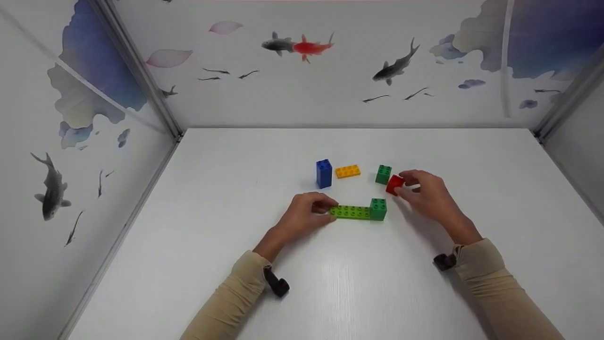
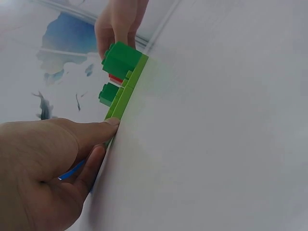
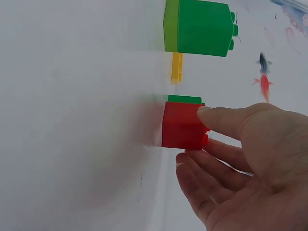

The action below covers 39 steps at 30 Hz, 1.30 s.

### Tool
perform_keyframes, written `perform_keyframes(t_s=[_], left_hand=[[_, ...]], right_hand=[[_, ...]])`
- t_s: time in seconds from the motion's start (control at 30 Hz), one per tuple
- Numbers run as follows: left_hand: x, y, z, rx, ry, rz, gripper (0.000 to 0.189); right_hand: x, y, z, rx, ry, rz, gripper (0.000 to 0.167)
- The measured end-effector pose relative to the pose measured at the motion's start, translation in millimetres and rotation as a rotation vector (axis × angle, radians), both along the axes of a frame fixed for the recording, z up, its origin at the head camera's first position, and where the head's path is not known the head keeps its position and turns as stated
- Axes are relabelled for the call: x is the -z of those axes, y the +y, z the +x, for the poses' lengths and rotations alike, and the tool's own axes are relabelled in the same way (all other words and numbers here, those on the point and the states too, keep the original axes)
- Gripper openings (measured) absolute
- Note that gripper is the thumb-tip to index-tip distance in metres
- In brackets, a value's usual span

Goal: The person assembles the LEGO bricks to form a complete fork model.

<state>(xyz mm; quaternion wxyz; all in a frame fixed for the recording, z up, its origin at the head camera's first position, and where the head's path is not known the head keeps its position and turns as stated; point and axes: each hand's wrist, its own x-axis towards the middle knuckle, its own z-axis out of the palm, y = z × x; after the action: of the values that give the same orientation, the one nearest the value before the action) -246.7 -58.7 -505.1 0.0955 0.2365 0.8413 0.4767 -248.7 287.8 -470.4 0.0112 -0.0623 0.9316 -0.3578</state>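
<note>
My left hand pinches the left end of a flat light-green building plate between thumb and fingers. On the plate's right end sits a green block, studs up. To the right, my right hand has its thumb and fingers on a red block; in the right wrist view the thumb lies against the top edge of the red block with fingers behind and below it. Just behind the red block stands a second green block, partly covered by it in the right wrist view.
A tall blue block stands behind the left hand, and a flat orange-yellow plate lies beside it. Everything rests on a white table bounded by printed wall panels at the back and sides.
</note>
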Motion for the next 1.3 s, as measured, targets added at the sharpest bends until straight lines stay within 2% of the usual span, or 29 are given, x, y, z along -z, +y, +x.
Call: perform_keyframes(t_s=[0.17,0.57,1.07,1.3], left_hand=[[-0.4,-0.3,0.6,0.001,-0.005,-0.002,0.031],[-1.8,0.0,1.5,-0.005,-0.007,0.008,0.030],[-0.2,1.2,0.2,-0.010,-0.009,0.012,0.030],[-0.9,0.5,0.8,-0.005,0.000,0.011,0.030]], right_hand=[[-0.3,1,0.6,0.001,-0.022,-0.012,0.048],[-1.0,2,0.8,0.007,0.005,-0.016,0.043],[-14.0,-1,9.2,-0.010,0.147,-0.031,0.045],[-18.4,-8,13.0,-0.021,0.162,-0.046,0.044]])
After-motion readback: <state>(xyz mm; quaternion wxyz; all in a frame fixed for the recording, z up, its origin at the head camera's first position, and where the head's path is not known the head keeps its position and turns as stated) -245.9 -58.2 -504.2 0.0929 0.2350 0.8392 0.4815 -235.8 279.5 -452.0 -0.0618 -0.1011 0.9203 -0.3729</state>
